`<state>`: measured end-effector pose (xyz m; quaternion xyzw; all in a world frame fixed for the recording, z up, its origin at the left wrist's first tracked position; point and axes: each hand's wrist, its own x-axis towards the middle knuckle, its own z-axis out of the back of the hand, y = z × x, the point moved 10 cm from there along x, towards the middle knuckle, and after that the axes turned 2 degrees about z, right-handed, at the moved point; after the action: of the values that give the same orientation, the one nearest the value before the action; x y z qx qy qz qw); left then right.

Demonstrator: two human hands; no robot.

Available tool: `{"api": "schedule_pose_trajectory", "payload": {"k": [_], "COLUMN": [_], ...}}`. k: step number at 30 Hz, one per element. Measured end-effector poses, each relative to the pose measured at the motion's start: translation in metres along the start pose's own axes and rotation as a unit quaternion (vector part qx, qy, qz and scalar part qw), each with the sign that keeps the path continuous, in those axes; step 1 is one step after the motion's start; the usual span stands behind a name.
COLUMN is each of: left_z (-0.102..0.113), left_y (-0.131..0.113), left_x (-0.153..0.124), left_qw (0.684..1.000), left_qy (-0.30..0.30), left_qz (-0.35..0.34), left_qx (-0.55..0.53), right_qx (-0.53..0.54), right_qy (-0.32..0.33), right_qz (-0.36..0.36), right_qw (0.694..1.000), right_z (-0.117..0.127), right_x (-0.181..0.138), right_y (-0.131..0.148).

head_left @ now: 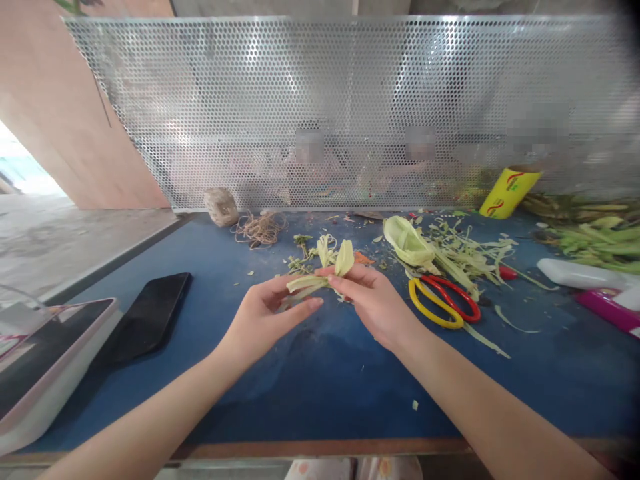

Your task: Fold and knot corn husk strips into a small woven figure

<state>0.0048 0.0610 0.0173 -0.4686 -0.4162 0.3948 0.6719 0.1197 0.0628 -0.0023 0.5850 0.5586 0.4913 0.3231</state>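
Note:
Above the middle of the blue table, my left hand (267, 313) and my right hand (373, 297) meet at a pale green flower-shaped plant piece (344, 259). Fingers of the right hand pinch it just below its upright, petal-like blades. The left hand's thumb and fingers close around the pale strips at its other end; its exact hold is partly hidden. Behind the fingers lie small green sprigs (301, 243). To the right of my right hand, scissors (445, 303) with one yellow and one red handle rest on the table, their blades covered by leaf scraps.
A pale green leaf bundle (407, 241) and shredded strips (467, 250) lie back right, near a yellow packet (510, 192). Twine (260, 229), a black phone (145, 320) and a white-rimmed tray (65, 373) are left. A perforated metal screen (350, 87) bounds the back, with blurred people beyond.

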Motion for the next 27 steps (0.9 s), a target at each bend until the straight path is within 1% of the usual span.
{"api": "schedule_pose_trajectory", "payload": {"k": [3, 6, 8, 10, 11, 13, 15, 17, 20, 22, 25, 27], "left_z": [0.001, 0.009, 0.011, 0.009, 0.006, 0.001, -0.004, -0.004, 0.000, 0.000, -0.007, -0.012], "left_y": [-0.005, -0.006, -0.009, -0.010, -0.010, -0.009, -0.008, -0.007, -0.006, -0.009, -0.019, -0.022], "left_x": [0.000, -0.003, -0.005, -0.005, -0.005, -0.004, -0.004, -0.004, -0.004, -0.005, -0.008, -0.009], "left_qw": [0.997, 0.992, 0.987, 0.986, 0.987, 0.990, 0.993, 0.993, 0.984, 0.973, 0.947, 0.940], "left_qy": [-0.019, -0.059, -0.077, -0.068, -0.057, -0.029, -0.005, -0.002, -0.020, -0.023, -0.020, -0.007], "left_qz": [-0.054, -0.068, -0.074, -0.076, -0.074, -0.063, -0.057, -0.055, -0.056, -0.073, -0.118, -0.133], "left_qx": [0.047, 0.086, 0.120, 0.135, 0.133, 0.119, 0.104, 0.109, 0.166, 0.219, 0.298, 0.314], "right_qx": [0.003, -0.009, -0.035, -0.067, -0.080, -0.089, -0.085, -0.096, -0.126, -0.136, -0.134, -0.128], "right_qy": [0.020, 0.033, 0.016, -0.001, 0.000, 0.025, 0.053, 0.061, 0.034, 0.020, 0.031, 0.045], "right_qz": [-0.014, -0.026, -0.012, 0.018, 0.032, 0.047, 0.047, 0.046, 0.065, 0.076, 0.071, 0.065], "right_qw": [1.000, 0.999, 0.999, 0.998, 0.996, 0.995, 0.994, 0.992, 0.989, 0.988, 0.988, 0.989], "right_z": [-0.007, -0.009, -0.005, -0.002, -0.003, -0.010, -0.016, -0.016, -0.008, -0.004, -0.007, -0.011], "right_x": [-0.002, -0.002, -0.002, -0.002, -0.003, -0.004, -0.005, -0.005, -0.004, -0.004, -0.004, -0.004], "right_y": [-0.003, -0.005, 0.000, 0.008, 0.012, 0.015, 0.015, 0.015, 0.020, 0.023, 0.023, 0.022]}}
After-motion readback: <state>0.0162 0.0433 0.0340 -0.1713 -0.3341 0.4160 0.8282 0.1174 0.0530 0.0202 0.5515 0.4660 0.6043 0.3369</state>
